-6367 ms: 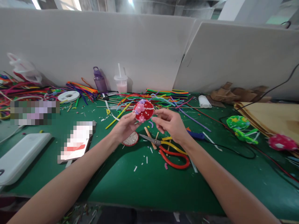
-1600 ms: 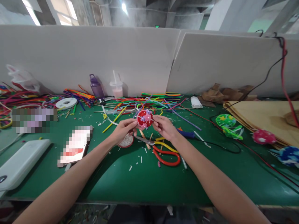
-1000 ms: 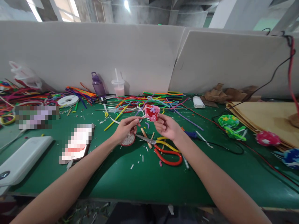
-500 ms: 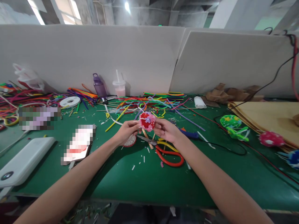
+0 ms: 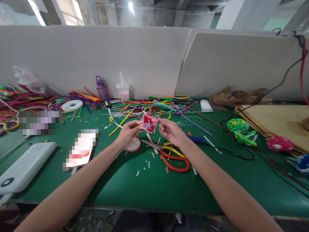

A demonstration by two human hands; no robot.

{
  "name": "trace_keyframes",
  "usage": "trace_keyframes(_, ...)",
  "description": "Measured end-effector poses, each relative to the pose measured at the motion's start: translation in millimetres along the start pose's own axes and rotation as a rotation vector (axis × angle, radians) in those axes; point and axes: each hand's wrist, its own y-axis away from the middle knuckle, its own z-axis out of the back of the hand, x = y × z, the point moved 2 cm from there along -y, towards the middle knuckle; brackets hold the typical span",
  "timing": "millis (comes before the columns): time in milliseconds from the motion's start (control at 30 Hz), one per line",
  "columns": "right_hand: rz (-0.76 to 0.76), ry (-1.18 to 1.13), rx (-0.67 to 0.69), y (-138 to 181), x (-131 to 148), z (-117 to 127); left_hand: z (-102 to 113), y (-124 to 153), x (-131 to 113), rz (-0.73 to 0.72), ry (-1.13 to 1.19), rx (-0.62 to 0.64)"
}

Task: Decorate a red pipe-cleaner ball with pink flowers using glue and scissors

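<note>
A small red dome-shaped ornament (image 5: 148,122) with pink and purple flowers and white beads hangs above the green table (image 5: 145,187). My left hand (image 5: 129,132) pinches its left edge. My right hand (image 5: 169,131) is at its right edge with fingertips curled toward it; whether they grip it I cannot tell. Under the hands lie a round red dish of white beads (image 5: 133,144), scissors (image 5: 166,154) with red and yellow handles, and a short wooden stick (image 5: 151,141).
Heaps of coloured pipe cleaners (image 5: 154,104) cover the back and far left. A purple bottle (image 5: 103,89), a pink drink cup (image 5: 123,91) and a tape roll (image 5: 72,105) stand behind. A white power bank (image 5: 24,167) lies left; finished green (image 5: 238,129) and pink ornaments (image 5: 280,143) right.
Over the last seconds the ornament has been turned between both hands. It now tilts more edge-on and sits slightly left and higher than half a second ago.
</note>
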Motion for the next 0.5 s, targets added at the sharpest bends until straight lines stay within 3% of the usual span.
trace_keyframes(367, 0.013, 0.042, -0.002, 1.8, 2.2, -3.1, 4.8, -1.9, 2.8, -0.005, 0.082, 0.039)
trace_keyframes(500, -0.044, 0.079, 0.072, 4.1, 0.7, -6.0, 6.5, -2.5, 5.6, 0.047, 0.135, 0.051)
